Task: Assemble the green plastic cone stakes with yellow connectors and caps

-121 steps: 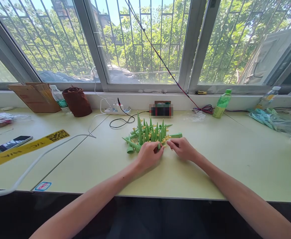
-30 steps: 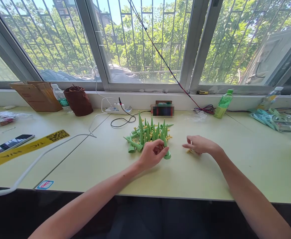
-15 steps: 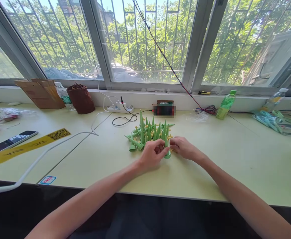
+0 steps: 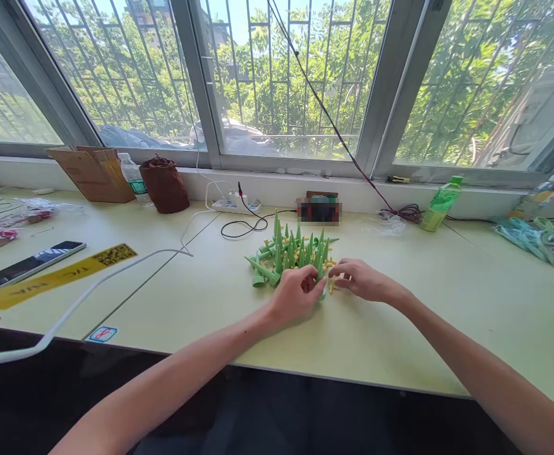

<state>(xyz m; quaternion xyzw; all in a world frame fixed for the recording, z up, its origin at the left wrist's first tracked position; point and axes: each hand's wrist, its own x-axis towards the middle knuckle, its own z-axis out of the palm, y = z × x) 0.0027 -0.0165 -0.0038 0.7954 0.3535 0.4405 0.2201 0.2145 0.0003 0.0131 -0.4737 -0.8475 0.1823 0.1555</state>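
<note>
A cluster of green pointed cones [image 4: 278, 253] with small yellow pieces [image 4: 300, 254] among them is on the table, several cones upright and others lying on their sides. My left hand [image 4: 296, 292] is at the front of the cluster, its thumb and fingers closed round an upright green cone [image 4: 320, 268]. Just right of that cone is my right hand [image 4: 362, 280], fingers apart and nothing visible in them. By its fingertips, a small yellow piece [image 4: 331, 286] rests on the tabletop.
A white cable [image 4: 115, 273] and yellow tag [image 4: 63, 275] cross the left foreground near a phone [image 4: 30, 264]. Along the windowsill stand a cardboard box [image 4: 91, 177], a brown bag [image 4: 165, 186], a power strip [image 4: 236, 203] and a green bottle [image 4: 441, 205].
My right hand has drawn slightly right, away from the held cone, and its fingers have spread. My left hand keeps its grip. The whole view has shifted a little.
</note>
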